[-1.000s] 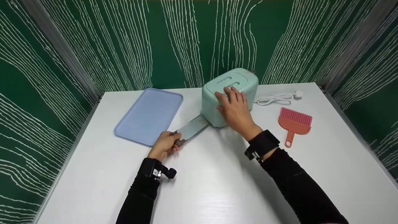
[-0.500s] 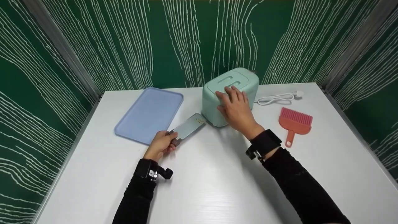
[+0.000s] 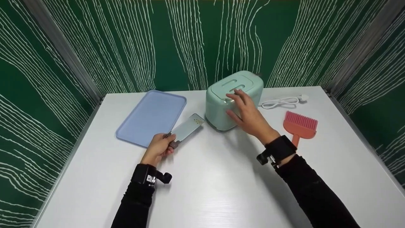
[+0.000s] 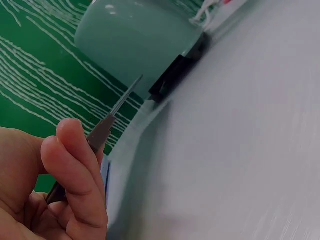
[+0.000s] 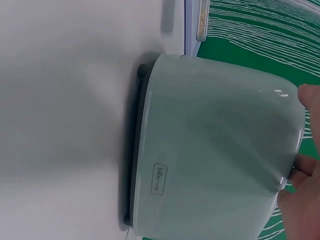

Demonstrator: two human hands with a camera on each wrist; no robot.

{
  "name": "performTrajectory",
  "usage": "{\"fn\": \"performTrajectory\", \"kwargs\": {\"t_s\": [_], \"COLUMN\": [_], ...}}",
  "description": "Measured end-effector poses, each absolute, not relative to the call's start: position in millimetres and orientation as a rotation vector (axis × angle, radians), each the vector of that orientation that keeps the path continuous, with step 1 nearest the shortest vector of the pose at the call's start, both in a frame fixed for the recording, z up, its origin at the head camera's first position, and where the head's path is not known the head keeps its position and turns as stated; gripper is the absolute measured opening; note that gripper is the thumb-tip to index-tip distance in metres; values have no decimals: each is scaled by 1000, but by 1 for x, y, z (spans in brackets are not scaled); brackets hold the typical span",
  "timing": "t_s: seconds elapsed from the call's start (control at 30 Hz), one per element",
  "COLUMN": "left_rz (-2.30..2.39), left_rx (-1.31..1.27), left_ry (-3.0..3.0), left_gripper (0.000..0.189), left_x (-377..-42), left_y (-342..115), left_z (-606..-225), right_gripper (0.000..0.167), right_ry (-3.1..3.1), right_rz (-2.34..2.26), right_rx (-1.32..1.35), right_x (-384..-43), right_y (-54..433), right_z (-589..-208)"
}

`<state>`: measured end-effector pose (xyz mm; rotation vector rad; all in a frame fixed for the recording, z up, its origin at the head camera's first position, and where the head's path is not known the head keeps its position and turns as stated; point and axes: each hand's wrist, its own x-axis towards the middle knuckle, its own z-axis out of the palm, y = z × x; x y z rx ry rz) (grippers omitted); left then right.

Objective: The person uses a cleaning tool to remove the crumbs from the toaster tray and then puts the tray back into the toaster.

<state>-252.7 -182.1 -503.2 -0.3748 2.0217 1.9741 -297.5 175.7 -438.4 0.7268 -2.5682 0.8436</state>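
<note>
In the head view my left hand (image 3: 157, 147) grips the dark end piece of a toaster's crumb tray (image 3: 187, 128), a flat metal plate with yellowish crumbs near its far end. Thumb and curled fingers pinch that dark end in the left wrist view, where the crumb tray (image 4: 125, 97) appears edge-on. Its far end lies just outside the lower left corner of a mint-green toaster (image 3: 218, 112) with a lid on top. My right hand (image 3: 253, 117) is spread at the toaster's near upper edge, fingers loosely bent over the lid side. The right wrist view shows the toaster's side (image 5: 215, 145) close up.
A blue tray (image 3: 150, 115) lies left of the toaster, partly behind my left hand. To the right are a white power cord (image 3: 281, 102) with its plug and an orange hand brush (image 3: 300, 126) with pink bristles. Green walls with white lines enclose the white table (image 3: 202, 190).
The crumb tray has come out from the toaster's base, moving left and towards me with my left hand. My right hand has lifted slightly from the toaster's top and shifted right.
</note>
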Motion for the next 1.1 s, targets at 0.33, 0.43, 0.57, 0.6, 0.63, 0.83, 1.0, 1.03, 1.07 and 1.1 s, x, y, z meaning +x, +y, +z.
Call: {"fn": "performTrajectory", "kwargs": {"t_s": [0.33, 0.43, 0.57, 0.6, 0.63, 0.83, 1.0, 1.03, 1.07, 1.1], "left_rz": [2097, 2127, 2160, 2168, 2176, 2201, 2204, 2204, 2205, 2206], "left_rx": [-429, -439, -451, -452, -452, -455, -461, -463, -464, -465], "left_ry": [2032, 2033, 2019, 2014, 2009, 1996, 1996, 1997, 1996, 1996], "left_gripper": [20, 20, 22, 22, 22, 22, 22, 22, 22, 22], "left_x": [-254, -254, -253, -252, -252, -252, -251, -251, -251, -252], "left_y": [-193, -195, -198, -199, -199, -203, -205, -205, -205, -206], "left_z": [-500, -499, -498, -497, -496, -497, -497, -496, -496, -496], "right_gripper": [35, 34, 35, 36, 37, 53, 75, 74, 71, 69], "right_ry": [-2428, -2469, -2584, -2616, -2648, -2985, -3282, -3295, -3298, -3297], "right_rz": [919, 828, 662, 622, 592, 521, 511, 516, 527, 536], "right_rx": [324, 254, 152, 129, 106, -116, -327, -337, -337, -339], "right_x": [-294, -291, -281, -279, -276, -265, -255, -253, -251, -250], "right_y": [221, 242, 267, 274, 280, 316, 343, 348, 352, 355], "right_z": [-448, -455, -468, -471, -474, -481, -479, -480, -482, -483]}}
